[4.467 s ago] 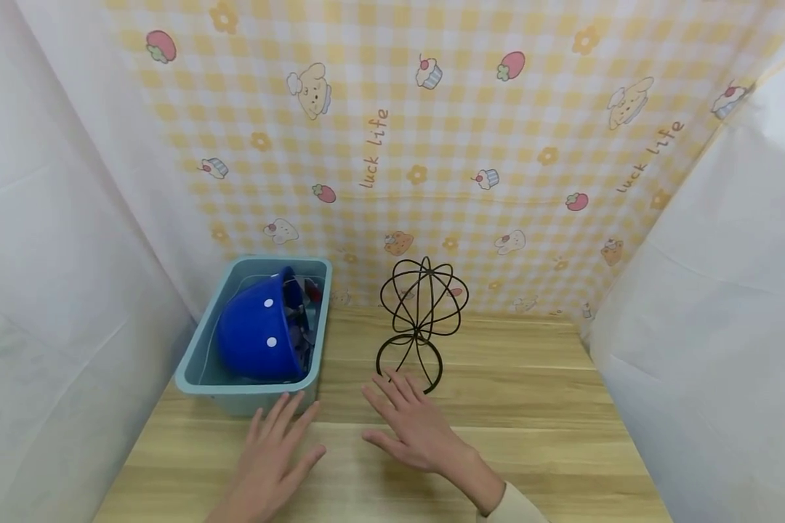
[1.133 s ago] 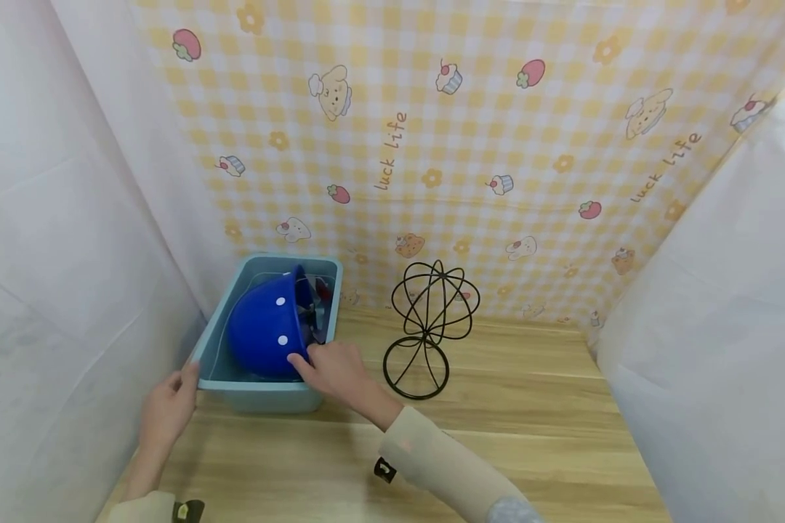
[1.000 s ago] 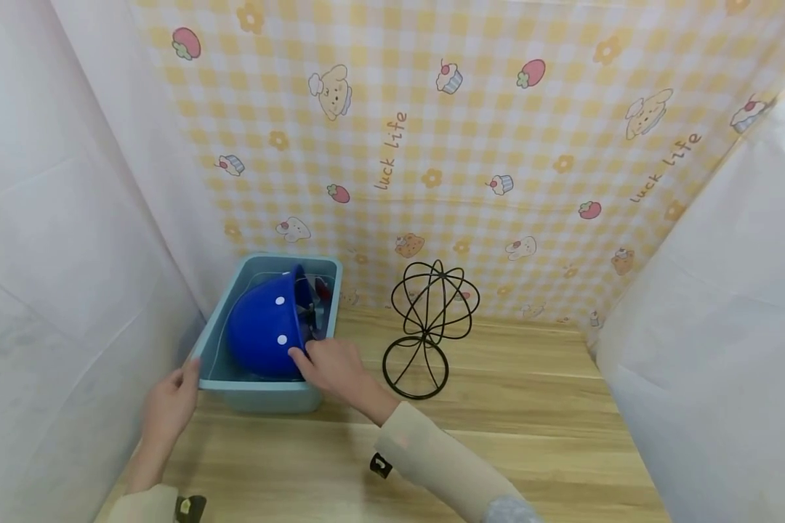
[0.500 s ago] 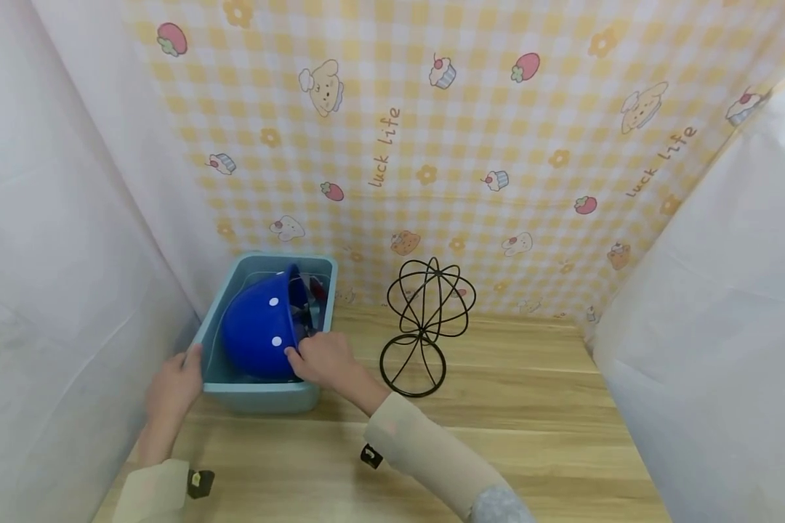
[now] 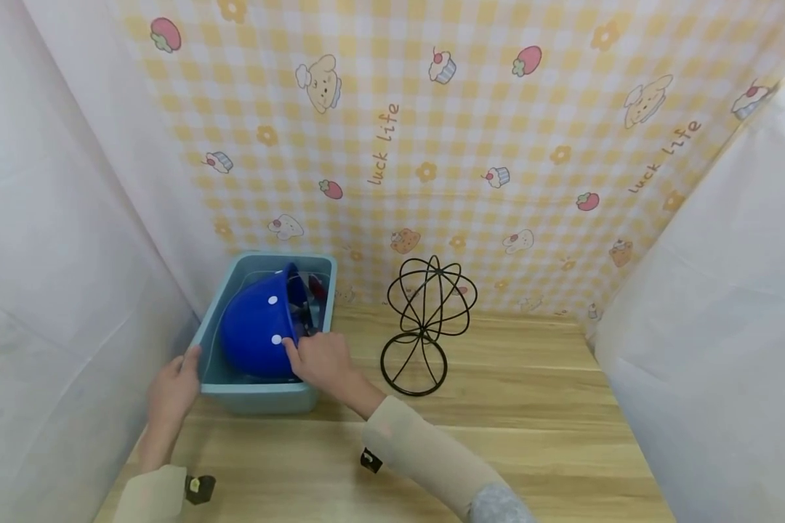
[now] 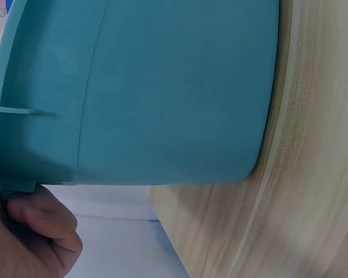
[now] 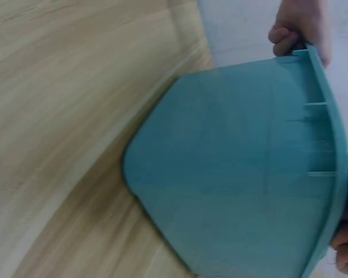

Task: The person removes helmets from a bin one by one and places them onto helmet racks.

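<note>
A blue helmet [image 5: 255,334] with white dots lies on its side in a light blue plastic bin [image 5: 262,399], its opening facing right. My left hand [image 5: 173,388] grips the bin's rim at the front left corner, and the left wrist view shows its curled fingers [image 6: 46,226] under that rim. With the right hand [image 5: 323,361] I hold the helmet's lower edge: the thumb lies on the outer shell, while the other fingers curl toward the opening, partly hidden. Beside the bin stands a black wire stand [image 5: 422,330] with a round cage top and a ring base.
Dark and red items [image 5: 316,287] lie in the bin behind the helmet's opening. The wooden table [image 5: 517,414] ends at a yellow checked cloth [image 5: 458,145] behind, with white sheets [image 5: 706,327] at both sides. Small black pieces [image 5: 200,489] hang by the sleeves.
Both hands were spread open before the bin at first. The left then took the bin's rim and the right took the helmet's edge. Lately the right thumb has shifted slightly up the shell.
</note>
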`<state>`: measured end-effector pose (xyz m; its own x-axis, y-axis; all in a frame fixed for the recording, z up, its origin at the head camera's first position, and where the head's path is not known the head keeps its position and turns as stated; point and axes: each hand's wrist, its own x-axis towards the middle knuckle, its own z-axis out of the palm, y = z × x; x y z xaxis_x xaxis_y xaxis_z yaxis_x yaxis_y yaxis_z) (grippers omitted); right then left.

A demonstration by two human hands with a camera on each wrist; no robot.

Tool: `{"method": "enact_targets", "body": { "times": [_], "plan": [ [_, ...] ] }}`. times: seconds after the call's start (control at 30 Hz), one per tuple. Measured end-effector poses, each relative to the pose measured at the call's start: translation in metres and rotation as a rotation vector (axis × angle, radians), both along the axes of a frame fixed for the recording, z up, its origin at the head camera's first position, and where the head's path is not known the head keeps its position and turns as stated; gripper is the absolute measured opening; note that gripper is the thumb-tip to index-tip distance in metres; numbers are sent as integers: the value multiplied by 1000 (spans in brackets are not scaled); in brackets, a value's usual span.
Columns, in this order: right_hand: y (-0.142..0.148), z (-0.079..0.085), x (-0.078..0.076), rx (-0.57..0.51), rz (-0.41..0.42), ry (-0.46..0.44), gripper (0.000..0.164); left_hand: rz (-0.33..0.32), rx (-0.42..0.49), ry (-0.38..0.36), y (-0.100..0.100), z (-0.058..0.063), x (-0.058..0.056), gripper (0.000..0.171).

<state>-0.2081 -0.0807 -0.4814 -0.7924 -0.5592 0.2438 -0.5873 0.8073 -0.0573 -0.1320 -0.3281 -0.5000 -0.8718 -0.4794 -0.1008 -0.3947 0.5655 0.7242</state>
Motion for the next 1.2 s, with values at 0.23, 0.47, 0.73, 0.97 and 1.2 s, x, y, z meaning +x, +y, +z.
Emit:
{"method": "enact_targets", "body": {
  "times": [0.23, 0.47, 0.73, 0.97, 1.2],
  "plan": [
    [7, -13, -1, -72, 6, 280, 66, 12, 34, -20, 5, -3, 0, 69],
    [12, -6, -4, -165, -2, 299, 65, 15, 41, -7, 6, -1, 2, 66],
    [27, 27, -4, -564, 29, 187, 64, -3, 79, -22, 2, -4, 3, 75],
    [36, 50, 0, -850, 81, 170, 58, 26, 54, -17, -2, -6, 4, 73],
    [46, 62, 0, -1128, 60, -58, 57, 38, 36, -33, -1, -3, 0, 66]
  ]
}}
